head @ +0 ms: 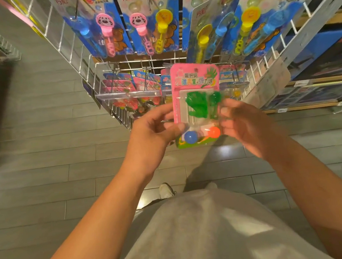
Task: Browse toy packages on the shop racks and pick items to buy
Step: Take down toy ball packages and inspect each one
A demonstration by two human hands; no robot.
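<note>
A grey plank floor (45, 184) fills the near and left part of the view. A white wire rack (101, 73) stands at the far middle, with more wire shelving at the far left and dark boxed goods on wooden shelves (317, 67) at the far right. On the upper part of the rack, a row of blue bubble-wand packages (150, 19) is hung; pink, yellow and blue wands are seen under clear plastic, and the cards at the right are tilted. Lower on the rack, smaller pink and blue packages (123, 83) are hung on hooks behind a clear plastic strip.

A grey shirt (208, 231) is seen at the near edge, and a light shoe (166, 190) on the floor just beyond it. Two bare forearms are stretched forward from the near corners.

A pink toy package (194, 80) is held upright between the hands, in front of the lower rack and clear of its hooks. Its left edge is pinched by the left hand (151, 133), thumb on the front and fingers curled behind. Its right edge is gripped by the right hand (248, 127), which is blurred, so the exact lie of the fingers cannot be told. Under the clear plastic, a green hand-shaped toy (197, 103) is seen, with a blue ball (190, 137) and an orange ball (214, 132) near the lower edge.
</note>
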